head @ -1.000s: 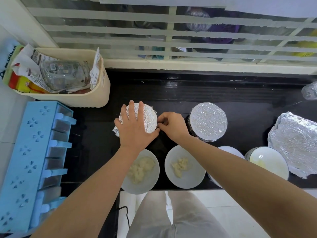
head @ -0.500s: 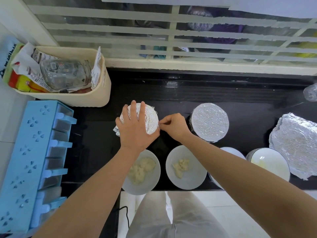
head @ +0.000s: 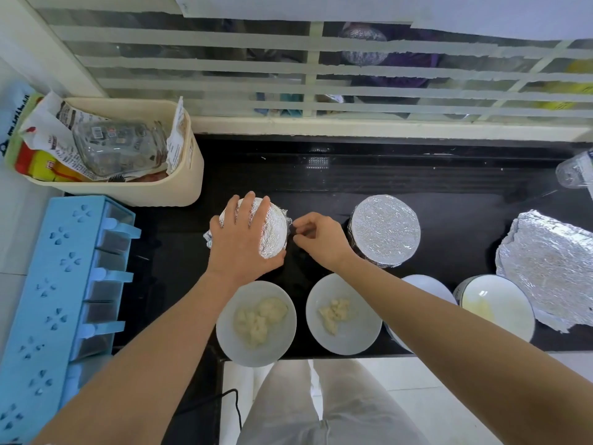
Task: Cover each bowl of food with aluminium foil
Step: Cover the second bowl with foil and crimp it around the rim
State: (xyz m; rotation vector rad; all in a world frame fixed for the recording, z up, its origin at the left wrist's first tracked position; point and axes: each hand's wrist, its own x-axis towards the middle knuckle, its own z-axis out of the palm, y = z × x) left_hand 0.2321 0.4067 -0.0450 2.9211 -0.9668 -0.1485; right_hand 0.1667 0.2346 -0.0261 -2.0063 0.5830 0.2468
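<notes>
My left hand (head: 242,242) lies flat on top of a foil-covered bowl (head: 274,231) on the black counter (head: 449,194), fingers spread over the foil. My right hand (head: 321,239) is at the bowl's right side, its fingertips pinching the foil edge there. A second bowl (head: 385,234), fully wrapped in foil, stands to the right. Two open white bowls (head: 256,324) (head: 343,313) with pale food sit at the counter's front edge. Further right, a white bowl (head: 423,285) is mostly hidden by my right arm, and another open one (head: 495,303) stands beside it.
A loose crumpled foil sheet (head: 548,261) lies at the far right. A cream basket (head: 134,187) with packets and a glass jar stands at the back left, a blue drawer rack (head: 67,293) at the left. A plastic bottle (head: 576,170) shows at the right edge.
My right hand has shifted from a closed rest beside the bowl to pinching the foil at its right rim. My left hand stays pressed on the top.
</notes>
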